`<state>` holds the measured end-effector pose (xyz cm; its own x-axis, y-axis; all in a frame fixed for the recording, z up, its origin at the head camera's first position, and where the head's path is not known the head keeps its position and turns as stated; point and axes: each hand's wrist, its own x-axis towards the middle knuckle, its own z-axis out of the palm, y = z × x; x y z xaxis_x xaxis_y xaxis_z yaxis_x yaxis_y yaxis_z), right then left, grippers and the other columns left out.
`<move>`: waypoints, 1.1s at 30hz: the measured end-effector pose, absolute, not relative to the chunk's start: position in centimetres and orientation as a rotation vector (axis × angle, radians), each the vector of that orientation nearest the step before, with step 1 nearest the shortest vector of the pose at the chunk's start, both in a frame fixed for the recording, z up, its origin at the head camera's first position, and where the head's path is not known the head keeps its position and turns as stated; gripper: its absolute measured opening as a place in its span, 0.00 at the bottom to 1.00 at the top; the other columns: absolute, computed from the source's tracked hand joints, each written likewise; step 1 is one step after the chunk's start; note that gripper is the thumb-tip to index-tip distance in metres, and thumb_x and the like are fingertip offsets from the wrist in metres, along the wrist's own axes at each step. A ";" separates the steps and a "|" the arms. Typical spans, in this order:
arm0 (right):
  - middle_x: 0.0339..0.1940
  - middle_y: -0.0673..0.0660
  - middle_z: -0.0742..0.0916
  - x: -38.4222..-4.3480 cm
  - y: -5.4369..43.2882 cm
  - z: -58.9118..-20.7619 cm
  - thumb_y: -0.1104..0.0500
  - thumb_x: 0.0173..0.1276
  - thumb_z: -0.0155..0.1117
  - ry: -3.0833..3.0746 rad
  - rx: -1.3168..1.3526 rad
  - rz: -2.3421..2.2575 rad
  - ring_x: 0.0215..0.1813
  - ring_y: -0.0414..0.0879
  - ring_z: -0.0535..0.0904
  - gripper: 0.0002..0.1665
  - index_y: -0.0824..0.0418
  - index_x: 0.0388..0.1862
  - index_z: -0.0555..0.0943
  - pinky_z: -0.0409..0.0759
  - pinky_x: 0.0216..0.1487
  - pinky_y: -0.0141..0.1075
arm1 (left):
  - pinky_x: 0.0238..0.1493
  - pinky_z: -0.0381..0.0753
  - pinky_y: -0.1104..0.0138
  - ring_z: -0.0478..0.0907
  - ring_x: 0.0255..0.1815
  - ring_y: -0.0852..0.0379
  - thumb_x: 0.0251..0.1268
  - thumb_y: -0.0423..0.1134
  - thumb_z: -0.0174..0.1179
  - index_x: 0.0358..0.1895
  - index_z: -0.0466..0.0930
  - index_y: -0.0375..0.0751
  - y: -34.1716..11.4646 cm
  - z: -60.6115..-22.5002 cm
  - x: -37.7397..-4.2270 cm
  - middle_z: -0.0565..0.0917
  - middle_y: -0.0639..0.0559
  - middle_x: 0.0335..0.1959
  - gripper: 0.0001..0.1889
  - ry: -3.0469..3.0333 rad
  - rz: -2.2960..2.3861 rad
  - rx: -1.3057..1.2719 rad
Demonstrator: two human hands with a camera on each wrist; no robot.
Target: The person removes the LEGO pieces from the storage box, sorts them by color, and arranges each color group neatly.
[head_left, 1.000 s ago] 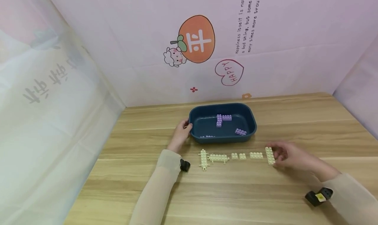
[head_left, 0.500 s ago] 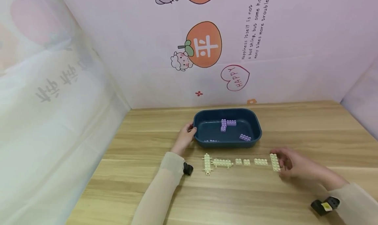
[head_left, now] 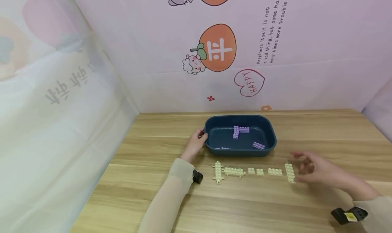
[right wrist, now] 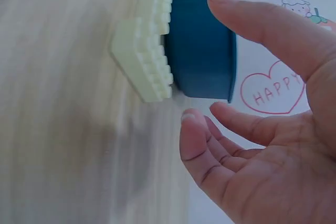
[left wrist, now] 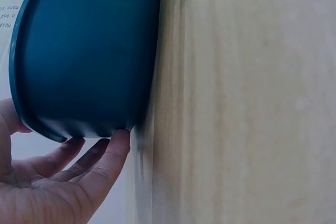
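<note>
In the head view my left hand [head_left: 195, 144] holds the left end of a dark blue plastic bin [head_left: 239, 152], its thumb at the rim. The left wrist view shows several fingertips against the bin's outer wall. To the right, my right hand [head_left: 321, 170] hovers with its fingers spread, holding nothing. Just left of its thumb, a pale yellow building brick [head_left: 289, 173] lies on the table; the right wrist view shows the fingers apart from this pale brick [right wrist: 140, 61]. Several purple bricks [head_left: 244, 129] lie in the bin.
A row of pale yellow bricks runs leftward in front of the bin: a brick [head_left: 275, 171], two small square bricks [head_left: 260, 171], and two clip-ended pieces [head_left: 234, 171]. The wooden table [head_left: 245, 209] meets a printed cloth wall [head_left: 171, 90] behind.
My right hand has let go of the rightmost pale brick and drawn back to the right, its fingers spreading. The left hand stays at the bin. The head view has shifted slightly.
</note>
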<state>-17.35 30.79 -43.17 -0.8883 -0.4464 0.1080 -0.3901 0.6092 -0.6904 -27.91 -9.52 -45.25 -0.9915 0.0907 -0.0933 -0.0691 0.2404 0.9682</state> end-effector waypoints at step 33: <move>0.53 0.67 0.80 -19.9 25.2 -39.2 0.57 0.67 0.66 2.722 -0.487 -1.401 0.45 0.28 0.77 0.27 0.69 0.60 0.74 0.79 0.44 0.22 | 0.58 0.77 0.57 0.70 0.66 0.46 0.77 0.39 0.47 0.71 0.63 0.39 -9.5 -45.0 -27.7 0.71 0.41 0.67 0.23 2.385 1.836 0.019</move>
